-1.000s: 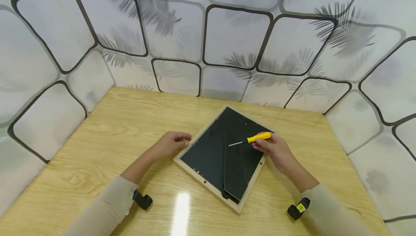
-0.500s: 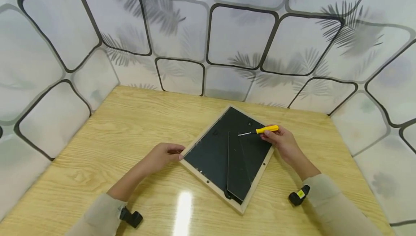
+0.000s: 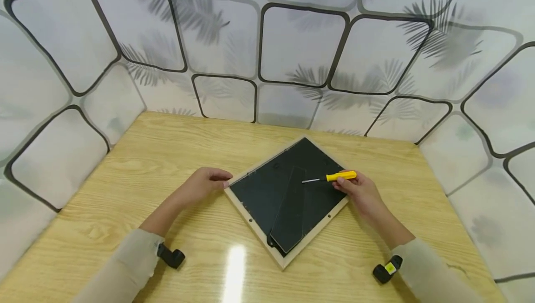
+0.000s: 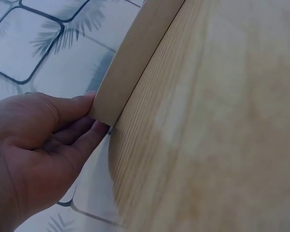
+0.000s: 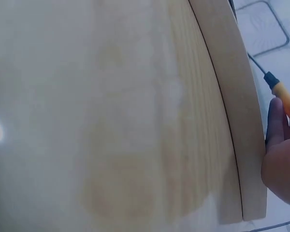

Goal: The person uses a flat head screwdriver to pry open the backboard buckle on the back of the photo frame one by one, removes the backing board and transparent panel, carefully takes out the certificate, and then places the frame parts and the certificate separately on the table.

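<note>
Left hand [image 3: 203,186] pinches the left corner of the frame [image 3: 261,189], on the table [image 3: 179,136]; right hand [image 3: 362,193] grips a screwdriver [image 3: 334,177] over its back. Left-wrist view: same pinch. Right-wrist: screwdriver beyond the frame's edge. Positioning, I'd judge; next calls for steadiness.

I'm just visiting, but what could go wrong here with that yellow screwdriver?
Two things, perhaps. The yellow screwdriver in the right hand points its bare metal tip across the black backing, so a slip might scratch it. And the left hand is only at one corner of the wooden frame, which might swivel on the shiny table.
</note>
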`<state>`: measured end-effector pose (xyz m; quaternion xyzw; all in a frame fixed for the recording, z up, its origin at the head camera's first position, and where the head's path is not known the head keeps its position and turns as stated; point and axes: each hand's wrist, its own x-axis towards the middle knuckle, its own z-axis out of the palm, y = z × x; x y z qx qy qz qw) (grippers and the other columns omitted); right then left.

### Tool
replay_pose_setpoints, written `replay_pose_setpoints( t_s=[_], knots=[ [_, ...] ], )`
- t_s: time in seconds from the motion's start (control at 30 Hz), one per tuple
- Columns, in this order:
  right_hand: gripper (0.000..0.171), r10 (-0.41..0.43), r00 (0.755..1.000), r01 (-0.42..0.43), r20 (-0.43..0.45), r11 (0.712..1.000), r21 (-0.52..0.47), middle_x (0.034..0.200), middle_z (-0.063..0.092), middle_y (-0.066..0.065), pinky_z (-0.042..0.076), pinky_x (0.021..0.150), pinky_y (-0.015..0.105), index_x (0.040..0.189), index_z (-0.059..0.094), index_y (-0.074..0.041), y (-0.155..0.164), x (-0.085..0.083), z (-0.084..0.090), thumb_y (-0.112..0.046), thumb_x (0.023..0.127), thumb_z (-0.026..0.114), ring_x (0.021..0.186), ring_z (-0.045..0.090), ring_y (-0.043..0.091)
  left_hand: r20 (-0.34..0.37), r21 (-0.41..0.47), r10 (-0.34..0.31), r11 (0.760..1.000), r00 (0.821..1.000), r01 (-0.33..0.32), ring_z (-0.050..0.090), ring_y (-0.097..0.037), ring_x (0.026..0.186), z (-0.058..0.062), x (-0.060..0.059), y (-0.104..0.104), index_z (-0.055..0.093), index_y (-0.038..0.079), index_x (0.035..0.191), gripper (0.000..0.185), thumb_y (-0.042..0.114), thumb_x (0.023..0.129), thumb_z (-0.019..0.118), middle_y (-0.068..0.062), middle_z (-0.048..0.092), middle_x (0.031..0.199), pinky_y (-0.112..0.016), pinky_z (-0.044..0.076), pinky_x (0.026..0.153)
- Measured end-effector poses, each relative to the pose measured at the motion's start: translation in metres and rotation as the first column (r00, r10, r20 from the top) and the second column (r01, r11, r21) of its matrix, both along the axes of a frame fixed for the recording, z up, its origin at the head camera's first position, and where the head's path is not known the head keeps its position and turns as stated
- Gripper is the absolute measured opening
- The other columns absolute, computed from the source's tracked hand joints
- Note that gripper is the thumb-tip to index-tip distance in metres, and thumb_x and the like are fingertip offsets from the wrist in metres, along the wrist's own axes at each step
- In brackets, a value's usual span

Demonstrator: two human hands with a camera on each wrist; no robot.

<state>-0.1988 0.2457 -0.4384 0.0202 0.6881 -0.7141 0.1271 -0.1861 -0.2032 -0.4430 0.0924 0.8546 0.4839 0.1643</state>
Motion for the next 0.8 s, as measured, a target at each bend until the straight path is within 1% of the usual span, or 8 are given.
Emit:
replay_pose_setpoints(
  t_s=[0.17,0.27,0.33,0.4,0.5,0.57,0.67,0.8],
  knots=[
    [0.041,-0.041,0.999,0.04,0.029,0.999,0.012,0.106,0.067,-0.006,0.055,0.092,0.02,0.132,0.045,0.002,-0.009,0.025,0.0,-0.017,0.101,0.063,0.097,0.069,0.005,-0.035,-0.008,0.035,0.999,0.999,-0.036,0.06,-0.031,0.123,0.0,-0.021,0.001,0.064,0.007,0.135,0.033,0.017,0.105,0.056,-0.014,0.063,0.136,-0.045,0.052,0.1],
    [0.039,-0.056,0.998,0.055,0.04,0.998,0.021,0.107,0.067,-0.005,0.055,0.094,0.022,0.131,0.047,0.001,-0.016,0.037,0.0,-0.017,0.1,0.063,0.098,0.069,0.006,-0.052,-0.018,0.055,0.998,0.997,-0.056,0.06,-0.031,0.122,0.0,-0.032,0.002,0.065,0.005,0.133,0.031,0.015,0.105,0.055,-0.015,0.063,0.134,-0.044,0.053,0.098],
    [0.039,-0.059,0.997,0.057,0.043,0.998,0.029,0.108,0.067,-0.004,0.055,0.094,0.022,0.132,0.047,0.002,-0.02,0.042,0.0,-0.016,0.101,0.062,0.098,0.069,0.007,-0.059,-0.028,0.073,0.997,0.996,-0.075,0.061,-0.031,0.121,0.001,-0.036,0.003,0.066,0.005,0.132,0.031,0.015,0.105,0.054,-0.015,0.064,0.134,-0.044,0.053,0.097],
    [0.04,-0.061,0.997,0.06,0.054,0.998,0.015,0.11,0.066,-0.004,0.055,0.095,0.023,0.133,0.046,0.002,-0.023,0.043,0.0,-0.015,0.101,0.062,0.099,0.069,0.007,-0.071,-0.038,0.092,0.995,0.993,-0.095,0.06,-0.032,0.12,0.002,-0.036,0.004,0.066,0.004,0.131,0.03,0.014,0.105,0.054,-0.016,0.064,0.133,-0.045,0.053,0.097],
    [0.042,-0.062,0.995,0.064,0.072,0.998,-0.026,0.112,0.065,-0.003,0.054,0.096,0.024,0.134,0.044,0.002,-0.023,0.041,0.002,-0.016,0.101,0.062,0.1,0.069,0.007,-0.108,-0.055,0.125,0.99,0.986,-0.132,0.058,-0.036,0.125,0.004,-0.03,0.005,0.064,0.003,0.133,0.032,0.014,0.105,0.054,-0.018,0.061,0.137,-0.048,0.052,0.1],
    [0.043,-0.069,0.994,0.075,0.081,0.995,-0.067,0.112,0.066,-0.004,0.054,0.096,0.023,0.133,0.044,0.0,-0.019,0.034,0.003,-0.018,0.099,0.065,0.1,0.07,0.006,-0.131,-0.055,0.151,0.986,0.98,-0.159,0.054,-0.039,0.13,0.004,-0.023,0.007,0.062,0.003,0.136,0.034,0.014,0.105,0.054,-0.019,0.057,0.142,-0.051,0.051,0.101],
    [0.038,-0.077,0.995,0.085,0.07,0.989,-0.118,0.11,0.068,-0.004,0.054,0.095,0.022,0.128,0.048,-0.004,-0.009,0.019,0.005,-0.017,0.098,0.067,0.099,0.07,0.006,-0.158,-0.035,0.189,0.98,0.969,-0.197,0.05,-0.042,0.135,0.003,-0.008,0.011,0.058,0.004,0.14,0.037,0.015,0.105,0.054,-0.02,0.05,0.149,-0.053,0.051,0.102],
    [0.027,-0.079,0.996,0.083,0.036,0.983,-0.161,0.106,0.07,-0.004,0.055,0.093,0.022,0.12,0.054,-0.008,0.006,-0.004,0.006,-0.014,0.097,0.067,0.096,0.072,0.007,-0.153,0.026,0.222,0.975,0.963,-0.221,0.053,-0.041,0.13,0.001,0.013,0.019,0.053,0.003,0.144,0.043,0.014,0.103,0.058,-0.021,0.048,0.148,-0.051,0.053,0.098]
  ],
)
